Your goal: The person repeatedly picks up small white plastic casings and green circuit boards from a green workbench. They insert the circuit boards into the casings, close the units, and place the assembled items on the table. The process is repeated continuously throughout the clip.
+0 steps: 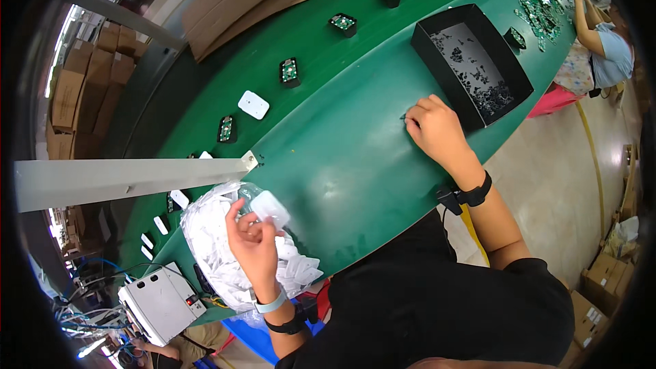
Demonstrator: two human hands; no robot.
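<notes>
A white plastic cover [270, 209] with rounded corners is gripped between the thumb and fingers of my left hand [254, 242]. That hand is over a clear bag [217, 232] heaped with similar white covers. My right hand [435, 128] is low over the green table [335, 178], its fingers pinched together. A tiny dark piece [403, 117] shows at its fingertips, too small to identify for certain. Just beyond that hand stands a black open box [447, 72] with many small black parts scattered on its light bottom.
Black housings with green circuit boards [290, 72] line the green conveyor [307, 41], beside a white cover [253, 104]. A metal bar [137, 181] crosses at left. Loose circuit boards [543, 3] lie far right near another person [605, 51]. A white machine box [162, 304] stands lower left.
</notes>
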